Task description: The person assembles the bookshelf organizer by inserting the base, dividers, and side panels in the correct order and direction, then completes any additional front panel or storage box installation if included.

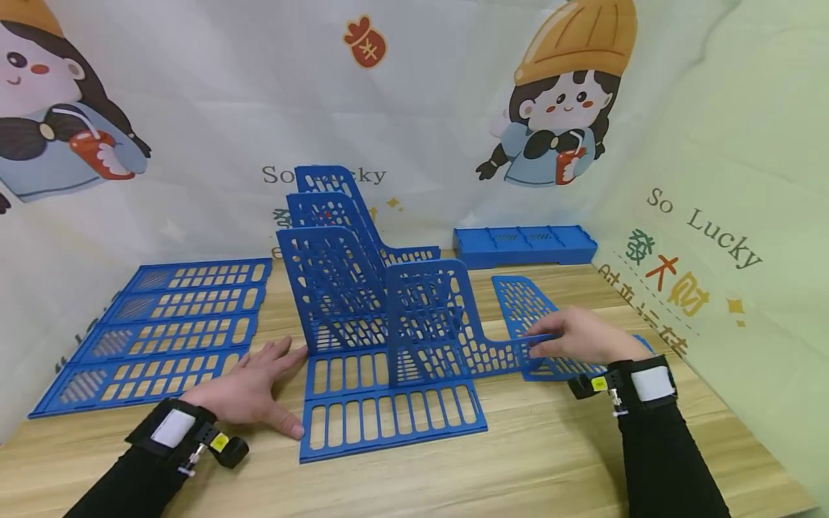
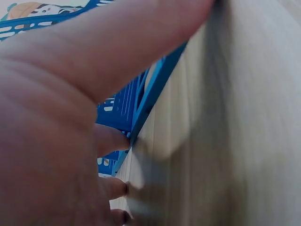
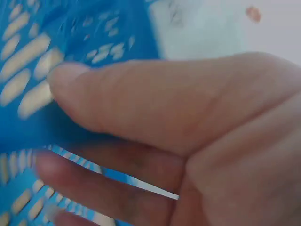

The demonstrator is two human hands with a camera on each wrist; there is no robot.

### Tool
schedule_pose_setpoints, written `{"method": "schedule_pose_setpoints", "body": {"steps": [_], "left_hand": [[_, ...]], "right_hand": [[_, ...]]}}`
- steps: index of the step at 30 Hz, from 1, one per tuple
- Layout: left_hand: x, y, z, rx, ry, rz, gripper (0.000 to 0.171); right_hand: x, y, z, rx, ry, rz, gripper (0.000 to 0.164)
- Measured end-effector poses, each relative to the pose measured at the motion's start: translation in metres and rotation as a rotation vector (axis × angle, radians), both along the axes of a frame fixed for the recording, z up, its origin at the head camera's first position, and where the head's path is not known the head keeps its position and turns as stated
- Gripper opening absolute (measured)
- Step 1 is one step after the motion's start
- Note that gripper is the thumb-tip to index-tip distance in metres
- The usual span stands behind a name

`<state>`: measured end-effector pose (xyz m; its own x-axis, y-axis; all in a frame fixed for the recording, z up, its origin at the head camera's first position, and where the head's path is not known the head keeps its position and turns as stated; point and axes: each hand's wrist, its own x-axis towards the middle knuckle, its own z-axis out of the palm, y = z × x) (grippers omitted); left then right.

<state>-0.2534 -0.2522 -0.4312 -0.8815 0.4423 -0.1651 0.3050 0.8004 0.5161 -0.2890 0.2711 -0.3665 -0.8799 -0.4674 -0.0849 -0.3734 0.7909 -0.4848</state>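
A blue plastic file rack, partly assembled, stands mid-table; its slotted base [image 1: 395, 417] lies flat with several upright divider panels behind. My right hand [image 1: 586, 337] pinches the low front end of the nearest divider panel [image 1: 430, 316], thumb on its face in the right wrist view. This panel stands upright across the base, its lower edge along the slats. My left hand [image 1: 249, 392] is spread flat on the table, thumb and fingertips right at the base's left edge. In the left wrist view the base edge [image 2: 157, 84] runs beside the thumb and fingers.
Joined blue slotted panels [image 1: 165, 331] lie flat at the left. A loose divider panel [image 1: 518, 302] lies under and behind my right hand. A long blue tray-like piece [image 1: 524, 246] sits by the back wall. Printed cloth hangs behind and to the right.
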Motion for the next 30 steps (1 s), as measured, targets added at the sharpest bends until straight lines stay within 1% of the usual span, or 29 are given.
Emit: {"method": "schedule_pose_setpoints", "body": {"steps": [2,3,6,10,13,16,21,28,30], "left_hand": [[0.0,0.002,0.001,-0.006,-0.001,0.002,0.137],[0.0,0.002,0.001,-0.011,0.001,0.006,0.138],[-0.001,0.004,0.001,-0.038,0.021,0.02,0.14],[-0.001,0.009,0.004,-0.064,0.052,0.035,0.141],[-0.001,0.011,0.005,-0.069,0.049,0.046,0.142],[-0.002,0.012,0.004,-0.077,0.057,0.047,0.142],[-0.005,0.01,0.002,-0.104,0.107,0.042,0.139],[-0.005,0.009,-0.002,-0.073,0.187,0.019,0.128],[-0.004,0.009,-0.001,-0.073,0.182,0.011,0.127]], "right_hand": [[-0.003,0.01,-0.002,0.021,-0.024,-0.02,0.012],[-0.004,0.012,-0.003,0.021,-0.033,-0.024,0.011],[-0.007,0.007,-0.008,0.019,-0.023,-0.004,0.018],[-0.006,-0.012,-0.011,0.005,0.026,0.049,0.031],[-0.004,-0.031,-0.014,-0.03,0.045,0.11,0.031],[-0.003,-0.049,-0.019,-0.08,0.045,0.155,0.023],[-0.003,-0.069,-0.029,-0.133,0.06,0.166,0.025],[-0.003,-0.089,-0.036,-0.172,0.068,0.185,0.014],[-0.001,-0.09,-0.038,-0.168,0.06,0.17,0.013]]}}
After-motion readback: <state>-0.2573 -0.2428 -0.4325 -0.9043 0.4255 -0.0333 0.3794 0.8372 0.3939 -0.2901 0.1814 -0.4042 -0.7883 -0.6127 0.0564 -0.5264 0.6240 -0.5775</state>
